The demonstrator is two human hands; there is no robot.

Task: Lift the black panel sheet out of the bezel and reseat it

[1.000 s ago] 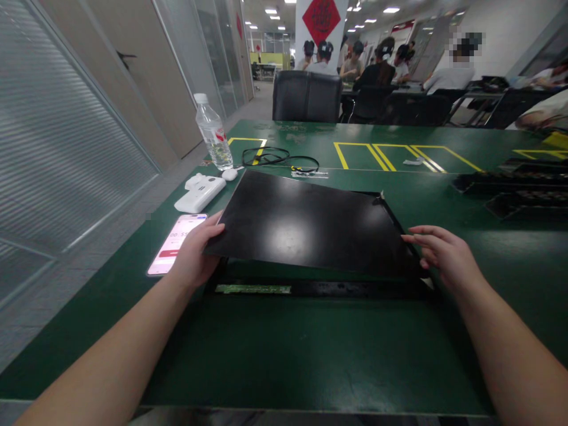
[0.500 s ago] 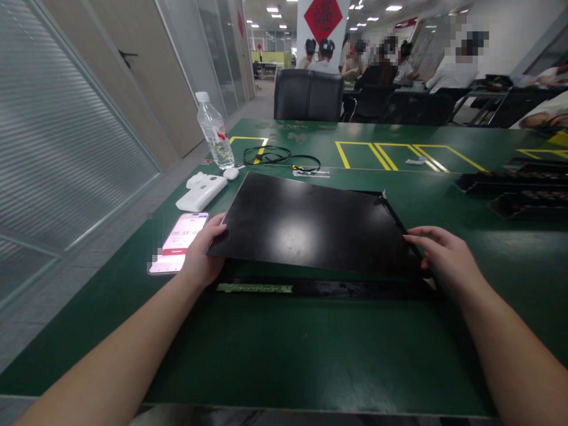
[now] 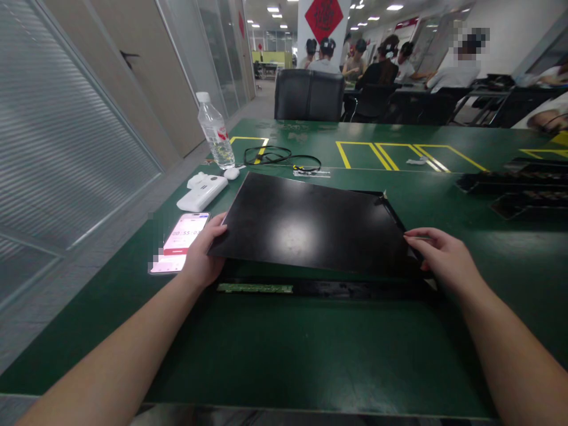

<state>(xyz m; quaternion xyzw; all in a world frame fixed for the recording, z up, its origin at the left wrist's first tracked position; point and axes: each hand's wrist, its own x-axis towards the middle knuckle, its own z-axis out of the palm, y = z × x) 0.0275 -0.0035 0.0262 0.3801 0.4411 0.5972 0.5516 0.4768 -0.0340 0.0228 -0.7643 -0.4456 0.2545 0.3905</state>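
Note:
A glossy black screen panel (image 3: 302, 225) is held tilted, its left side raised above the green table (image 3: 302, 355). My left hand (image 3: 207, 248) is closed on the panel's left edge, thumb on top and fingers underneath. At the right edge my right hand (image 3: 437, 251) pinches the panel's side, next to the black frame (image 3: 393, 216) that shows beneath it. Below the panel's near edge lies a dark strip of the frame, with a green circuit board (image 3: 255, 289) at its left. The right fingertips are partly hidden.
Left of the panel lie a lit phone (image 3: 180, 242) and a white power bank (image 3: 203, 193). A water bottle (image 3: 216, 133) and a black cable (image 3: 268, 155) are behind them. Dark parts (image 3: 510, 183) are stacked at the right. People sit beyond a black chair (image 3: 309, 94).
The right hand's fingers have drawn slightly closer together at the panel's right edge. Panel and left hand are almost unmoved.

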